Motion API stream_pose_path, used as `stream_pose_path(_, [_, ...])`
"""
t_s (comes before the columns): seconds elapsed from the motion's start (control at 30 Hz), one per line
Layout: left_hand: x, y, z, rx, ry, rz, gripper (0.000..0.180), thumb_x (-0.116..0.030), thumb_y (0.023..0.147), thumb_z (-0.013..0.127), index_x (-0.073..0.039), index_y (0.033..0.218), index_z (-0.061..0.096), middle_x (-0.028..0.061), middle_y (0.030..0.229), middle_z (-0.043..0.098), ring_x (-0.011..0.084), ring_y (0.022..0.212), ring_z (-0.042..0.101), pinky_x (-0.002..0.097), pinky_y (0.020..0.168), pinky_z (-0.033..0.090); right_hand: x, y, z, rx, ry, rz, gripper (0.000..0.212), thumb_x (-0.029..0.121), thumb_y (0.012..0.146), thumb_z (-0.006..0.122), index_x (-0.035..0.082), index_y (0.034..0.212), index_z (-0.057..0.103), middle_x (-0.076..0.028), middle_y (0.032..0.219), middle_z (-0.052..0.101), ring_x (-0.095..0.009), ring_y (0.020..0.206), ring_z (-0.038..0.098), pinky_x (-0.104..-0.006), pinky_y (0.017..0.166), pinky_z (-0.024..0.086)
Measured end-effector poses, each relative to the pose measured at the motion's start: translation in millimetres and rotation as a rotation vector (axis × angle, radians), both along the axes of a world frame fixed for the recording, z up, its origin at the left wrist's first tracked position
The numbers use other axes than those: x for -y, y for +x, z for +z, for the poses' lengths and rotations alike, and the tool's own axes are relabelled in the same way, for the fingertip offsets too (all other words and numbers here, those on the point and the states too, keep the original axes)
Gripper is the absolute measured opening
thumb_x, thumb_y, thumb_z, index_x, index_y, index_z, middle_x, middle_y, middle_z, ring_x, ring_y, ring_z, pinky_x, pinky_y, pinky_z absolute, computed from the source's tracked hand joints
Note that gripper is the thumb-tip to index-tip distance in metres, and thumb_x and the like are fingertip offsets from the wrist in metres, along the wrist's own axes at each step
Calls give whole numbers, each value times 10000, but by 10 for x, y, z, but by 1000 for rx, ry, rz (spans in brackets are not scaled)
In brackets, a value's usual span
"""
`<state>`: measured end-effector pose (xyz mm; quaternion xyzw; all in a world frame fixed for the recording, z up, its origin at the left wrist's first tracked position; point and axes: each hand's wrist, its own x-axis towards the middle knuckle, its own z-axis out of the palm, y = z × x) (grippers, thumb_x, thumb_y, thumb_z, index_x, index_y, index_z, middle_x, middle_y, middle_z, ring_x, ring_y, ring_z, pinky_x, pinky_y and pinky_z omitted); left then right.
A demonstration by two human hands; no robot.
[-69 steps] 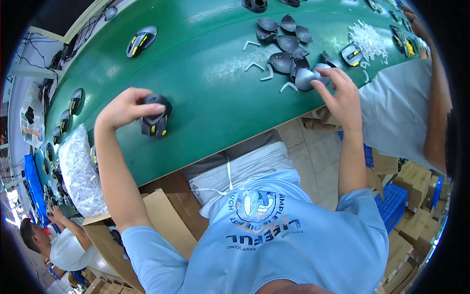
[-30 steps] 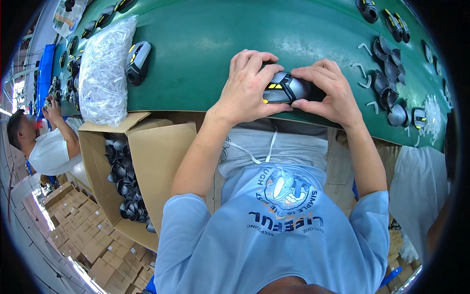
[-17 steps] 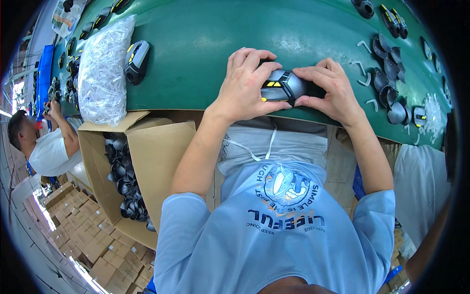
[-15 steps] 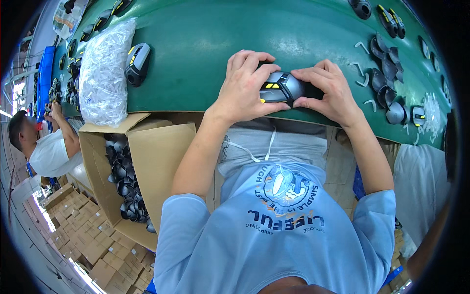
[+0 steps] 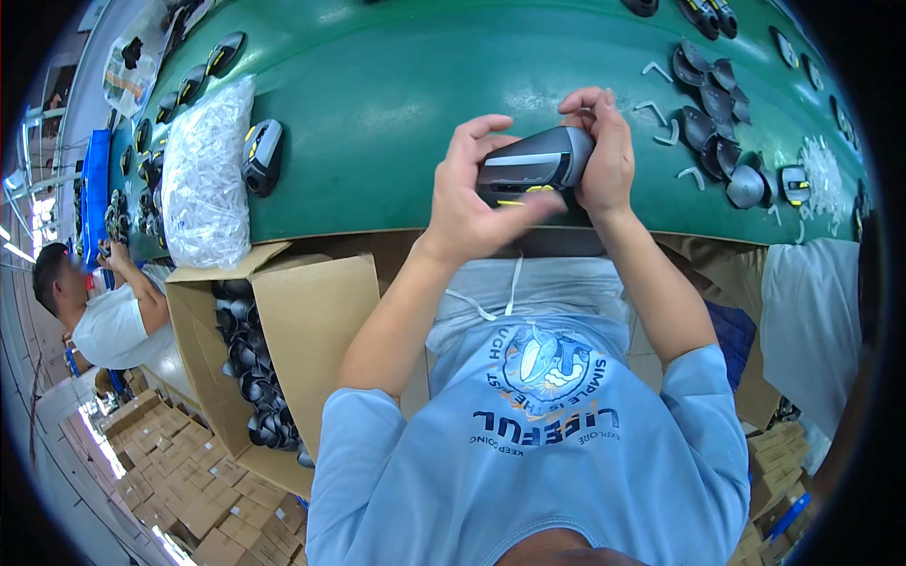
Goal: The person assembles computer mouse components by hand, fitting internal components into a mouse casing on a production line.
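Note:
Above the near edge of the green table, a grey and black plastic housing with yellow accents (image 5: 533, 162) is tilted so that a long silver side faces up. My left hand (image 5: 462, 200) is round its narrower end, fingers on the far side; the thumb is smeared by motion along the near side. Around the wider, rounded end curls my right hand (image 5: 606, 156), its fingertips bent over the far side. The undersides of both holds are hidden.
A clear plastic bag of small parts (image 5: 208, 179) lies left beside another housing (image 5: 263, 158). Dark curved shells (image 5: 713, 104) and white L-shaped pieces (image 5: 666, 133) lie right. An open carton (image 5: 316, 325) of dark shells stands below the table edge. A co-worker (image 5: 118, 311) is far left.
The housing has been lifted and turned, so its silver side now shows rather than the yellow-marked top. My right hand has shifted round the rounded end; my left thumb is moving.

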<state>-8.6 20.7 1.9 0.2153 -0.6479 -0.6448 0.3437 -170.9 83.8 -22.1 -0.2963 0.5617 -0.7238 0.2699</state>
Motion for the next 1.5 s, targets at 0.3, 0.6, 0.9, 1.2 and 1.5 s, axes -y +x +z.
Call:
stream_pose_path(0.3, [-262,-148,-221,130,-884,167,412,-206,718,932,8,915,641,125,781,665,296,656,657,379,598,542,-37,-86,-75,1,19,171,608,470,1131,401,63,685,464,-4,604,421,-112,563,403,-295,547,356])
stream_pose_path(0.6, [-303,-216,-254,233,-366,145,310,-181,810,904,12,893,676,71,827,735,76,736,652,255,640,532,6,-155,-118,387,-41,87,843,751,1060,242,67,709,588,20,649,480,-97,608,447,-249,572,346])
stream_pose_path(0.9, [-413,-202,-120,134,13,180,385,-237,796,947,9,888,665,28,822,719,42,732,618,239,635,518,51,-104,-167,20,-136,10,476,443,1141,405,57,892,531,7,774,477,-109,730,448,-274,681,384])
stream_pose_path(1.2, [0,-203,-172,215,-615,124,722,-471,704,928,11,1164,650,198,1039,643,393,963,629,481,867,521,-133,-135,-452,55,-76,-155,434,439,1156,364,46,1146,547,-21,937,483,-152,872,472,-303,781,402])
stream_pose_path(1.5, [144,-25,-289,205,-692,208,641,-451,678,909,-19,1049,616,152,971,599,360,902,563,454,802,480,-469,-461,-257,-294,194,615,688,235,893,848,-19,1415,480,-86,1281,573,-184,1191,577,-330,1045,458])
